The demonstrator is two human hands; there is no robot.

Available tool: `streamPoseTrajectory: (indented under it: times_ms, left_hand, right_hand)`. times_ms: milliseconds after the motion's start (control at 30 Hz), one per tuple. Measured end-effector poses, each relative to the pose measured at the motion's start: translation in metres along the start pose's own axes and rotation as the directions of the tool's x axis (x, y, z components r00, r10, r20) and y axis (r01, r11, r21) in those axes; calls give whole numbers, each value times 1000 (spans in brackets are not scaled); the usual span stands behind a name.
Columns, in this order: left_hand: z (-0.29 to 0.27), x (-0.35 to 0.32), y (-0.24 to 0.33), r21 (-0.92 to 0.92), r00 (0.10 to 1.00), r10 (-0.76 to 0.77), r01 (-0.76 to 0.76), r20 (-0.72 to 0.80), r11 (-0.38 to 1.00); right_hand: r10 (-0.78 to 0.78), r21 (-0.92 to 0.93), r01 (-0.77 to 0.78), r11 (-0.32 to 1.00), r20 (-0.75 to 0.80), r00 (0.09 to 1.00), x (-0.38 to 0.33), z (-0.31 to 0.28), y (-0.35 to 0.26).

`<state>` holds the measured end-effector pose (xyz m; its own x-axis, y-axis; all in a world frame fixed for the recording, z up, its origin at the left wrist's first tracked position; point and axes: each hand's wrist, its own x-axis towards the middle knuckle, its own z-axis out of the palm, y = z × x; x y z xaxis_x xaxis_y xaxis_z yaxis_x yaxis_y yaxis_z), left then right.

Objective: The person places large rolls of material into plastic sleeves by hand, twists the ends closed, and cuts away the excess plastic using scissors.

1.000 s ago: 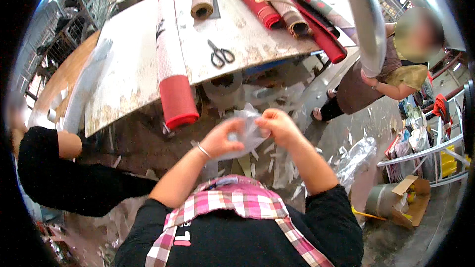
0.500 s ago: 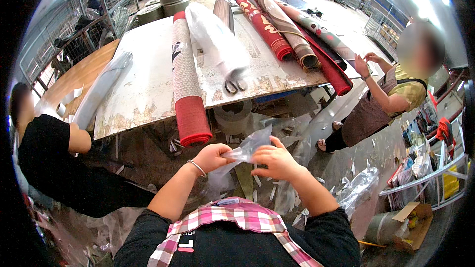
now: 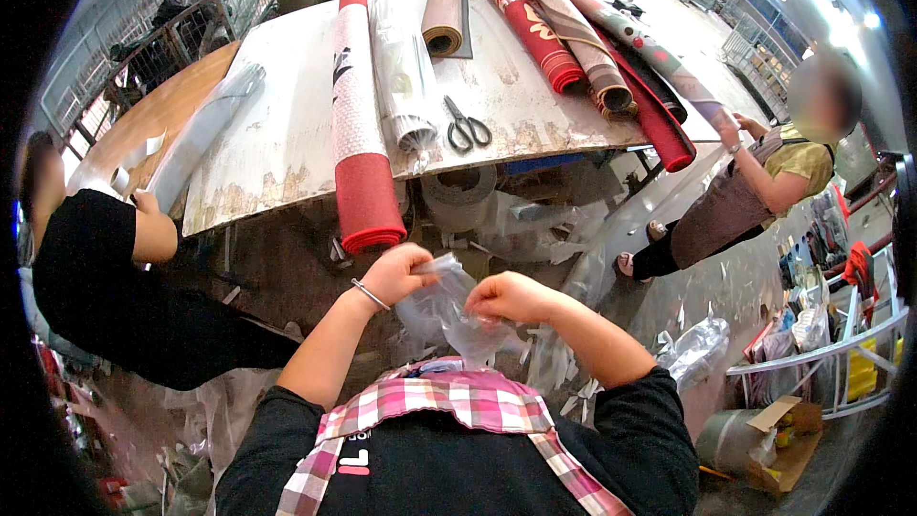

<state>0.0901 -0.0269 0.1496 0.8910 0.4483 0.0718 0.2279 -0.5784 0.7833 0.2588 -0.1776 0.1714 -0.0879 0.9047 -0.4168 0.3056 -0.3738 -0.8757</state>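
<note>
My left hand [image 3: 399, 273] pinches the upper edge of a clear plastic bag [image 3: 445, 298] in front of my apron. My right hand [image 3: 512, 297] closes its fingers on the bag's other side, and the film hangs crumpled between them. Just beyond my left hand, a rolled rug [image 3: 369, 193] with a red end juts over the table's near edge. Beside it on the table lies a long clear plastic sleeve [image 3: 405, 86], gathered at its near end. Black-handled scissors [image 3: 467, 127] lie to the right of the sleeve.
The worn white table [image 3: 287, 134] bears several more rolled rugs [image 3: 535, 33]. A co-worker [image 3: 764, 172] stands at right, holding a roll's end; another person [image 3: 105, 277] is at left. Plastic scraps litter the floor, with a carton [image 3: 788, 444] and a white metal rack [image 3: 841, 354] at lower right.
The puffed plastic on the table has sunk into a narrow strip, uncovering the scissors. My left hand has risen and the bag hangs lower. The right co-worker's hands have lowered onto a roll.
</note>
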Motion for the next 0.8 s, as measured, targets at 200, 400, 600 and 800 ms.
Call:
streamPoseTrajectory:
  times_ms: [200,400,600,800]
  left_hand:
    - [21,-20,21,-273,959,-284,270,-13,923]
    - [11,-26,22,-818,890,-331,430,314,382]
    - [-15,-45,3,-311,872,-403,316,-276,897]
    - [20,-26,43,-687,897,-367,107,-245,719]
  right_hand:
    - [97,15,-97,995,-280,955,21,16,-18]
    - [-154,-78,150,986,-46,987,17,24,-28]
    - [-62,-383,-201,902,-573,817,11,-64,29]
    - [-677,-707,335,623,-272,684,19,-1,-19]
